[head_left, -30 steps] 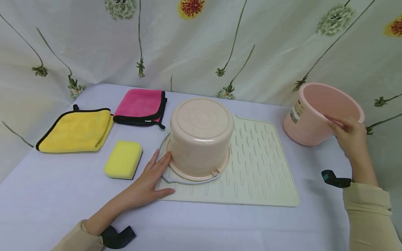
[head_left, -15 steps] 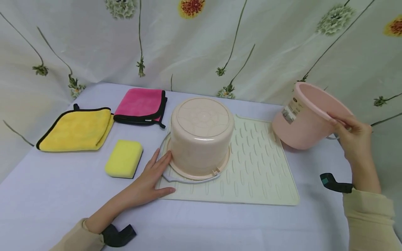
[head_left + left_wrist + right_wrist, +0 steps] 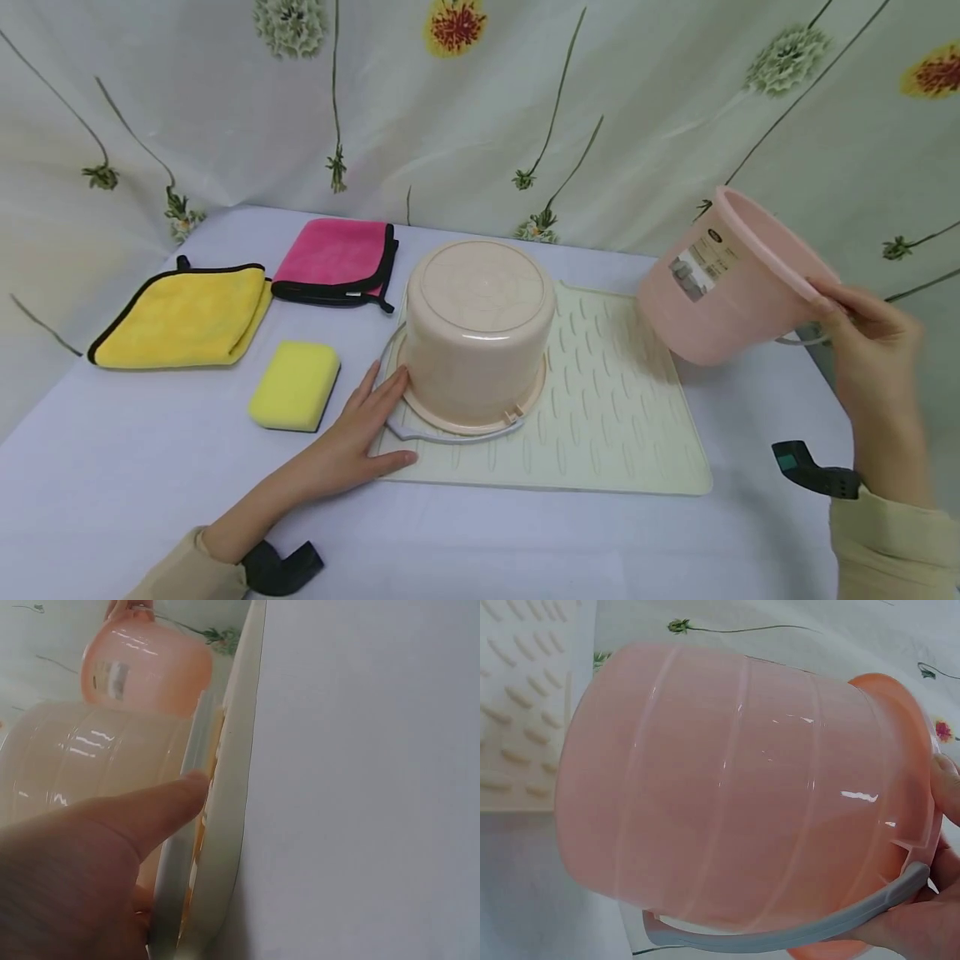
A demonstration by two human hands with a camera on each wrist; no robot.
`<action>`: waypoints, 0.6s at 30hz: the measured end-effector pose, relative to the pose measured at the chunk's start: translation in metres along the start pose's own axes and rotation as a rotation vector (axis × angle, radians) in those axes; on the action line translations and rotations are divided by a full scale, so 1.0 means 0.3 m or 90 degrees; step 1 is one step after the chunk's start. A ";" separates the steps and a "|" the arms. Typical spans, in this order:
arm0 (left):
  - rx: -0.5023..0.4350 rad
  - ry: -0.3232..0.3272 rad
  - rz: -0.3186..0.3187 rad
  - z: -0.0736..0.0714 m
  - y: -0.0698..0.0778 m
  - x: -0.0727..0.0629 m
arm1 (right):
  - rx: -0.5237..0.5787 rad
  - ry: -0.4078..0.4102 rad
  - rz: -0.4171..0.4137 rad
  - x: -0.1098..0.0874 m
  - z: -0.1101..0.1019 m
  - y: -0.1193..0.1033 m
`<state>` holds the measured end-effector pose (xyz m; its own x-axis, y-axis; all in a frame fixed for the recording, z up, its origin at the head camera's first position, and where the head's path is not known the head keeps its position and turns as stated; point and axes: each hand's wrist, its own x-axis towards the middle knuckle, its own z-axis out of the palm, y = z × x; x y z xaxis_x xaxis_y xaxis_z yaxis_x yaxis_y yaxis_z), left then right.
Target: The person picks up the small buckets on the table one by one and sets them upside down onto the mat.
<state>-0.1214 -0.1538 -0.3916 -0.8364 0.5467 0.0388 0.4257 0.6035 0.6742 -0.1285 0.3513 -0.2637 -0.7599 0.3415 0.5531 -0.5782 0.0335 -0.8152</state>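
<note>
A pink bucket (image 3: 720,292) with a paper label leans to the left at the right side of the head view, its mouth facing up and right. My right hand (image 3: 873,350) grips its rim. In the right wrist view the grey handle (image 3: 795,934) hangs below the bucket's side. A beige bucket (image 3: 480,350) stands upside down on a cream ridged mat (image 3: 622,400), its grey handle (image 3: 450,437) lying round the rim. With fingers spread straight, my left hand (image 3: 356,446) rests at the mat's left edge, fingertips against the beige bucket's rim.
On the left of the white-covered table (image 3: 525,542) lie a folded yellow cloth (image 3: 180,317), a folded pink cloth (image 3: 333,258) and a yellow sponge (image 3: 296,385). Behind them hangs a flower-print curtain (image 3: 450,125).
My right hand has tipped the pink bucket further over and moved it left, so its base now overlaps the mat's right edge in the head view. My left hand has stayed in place.
</note>
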 end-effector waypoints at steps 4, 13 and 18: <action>-0.007 -0.008 -0.005 -0.001 0.000 0.002 | 0.043 0.012 0.036 -0.033 -0.001 -0.044; 0.075 -0.033 -0.031 -0.078 0.073 -0.032 | 0.051 0.035 0.035 -0.100 -0.018 -0.108; 0.107 -0.021 0.006 -0.126 0.227 -0.056 | 0.188 -0.076 -0.038 -0.130 -0.055 -0.110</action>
<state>-0.0915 -0.1437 -0.3184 -0.8213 0.5702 0.0180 0.4877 0.6854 0.5407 -0.0748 0.3525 -0.2612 -0.7415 0.2345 0.6286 -0.6706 -0.2304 -0.7051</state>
